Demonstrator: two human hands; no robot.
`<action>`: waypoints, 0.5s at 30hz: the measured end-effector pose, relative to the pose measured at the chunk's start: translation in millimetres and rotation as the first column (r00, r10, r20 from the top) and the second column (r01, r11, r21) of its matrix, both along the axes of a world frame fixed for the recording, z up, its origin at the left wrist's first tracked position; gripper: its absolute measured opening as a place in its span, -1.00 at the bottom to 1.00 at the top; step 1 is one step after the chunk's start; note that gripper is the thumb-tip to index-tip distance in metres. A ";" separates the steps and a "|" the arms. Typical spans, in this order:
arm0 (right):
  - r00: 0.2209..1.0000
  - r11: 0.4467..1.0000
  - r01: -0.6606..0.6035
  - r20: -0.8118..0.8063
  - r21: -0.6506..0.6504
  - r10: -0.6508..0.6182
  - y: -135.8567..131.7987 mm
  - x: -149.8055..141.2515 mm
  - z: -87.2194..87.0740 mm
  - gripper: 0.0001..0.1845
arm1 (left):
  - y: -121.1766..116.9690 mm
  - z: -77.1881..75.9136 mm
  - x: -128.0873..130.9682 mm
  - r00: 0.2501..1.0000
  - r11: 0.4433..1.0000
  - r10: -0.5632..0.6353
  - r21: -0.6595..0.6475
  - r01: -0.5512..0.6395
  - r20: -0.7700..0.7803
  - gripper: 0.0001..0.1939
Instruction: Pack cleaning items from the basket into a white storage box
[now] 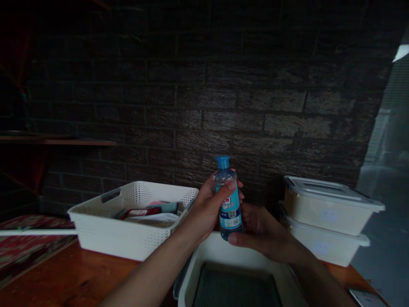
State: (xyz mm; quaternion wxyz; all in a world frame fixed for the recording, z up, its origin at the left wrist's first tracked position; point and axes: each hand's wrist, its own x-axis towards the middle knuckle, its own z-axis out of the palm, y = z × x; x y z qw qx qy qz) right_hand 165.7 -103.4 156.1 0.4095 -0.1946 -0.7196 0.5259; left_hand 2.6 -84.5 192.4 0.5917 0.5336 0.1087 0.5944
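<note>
The left hand (209,204) and the right hand (262,234) held a blue-capped bottle (230,209) nearly upright; to the right, two lidded boxes (329,215) were stacked.

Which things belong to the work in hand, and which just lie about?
Work:
blue-capped clear plastic bottle, gripped by left hand, right hand at its base
open white plastic bin below, probably

Lying about, apparently:
white perforated plastic basket
two stacked lidded whitish boxes

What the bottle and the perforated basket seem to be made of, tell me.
The bottle: probably clear, glossy plastic, as its shoulder looks see-through and shiny. The perforated basket: likely moulded white plastic, opaque and fairly smooth, judging by its regular small holes and rounded corners.
</note>
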 end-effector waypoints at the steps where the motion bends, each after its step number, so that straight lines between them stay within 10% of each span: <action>1: 1.000 1.000 0.000 0.008 0.008 0.000 0.0 0.4 0.1 -0.55 | 0.0 -0.3 -0.1 1.000 1.000 0.001 0.000 -0.001 -0.007 -0.57; 15: 0.997 0.997 0.060 0.051 0.047 -0.062 2.9 2.9 -5.0 -0.46 | -3.1 3.0 -8.4 0.992 0.996 -0.076 0.046 0.081 -0.103 -0.55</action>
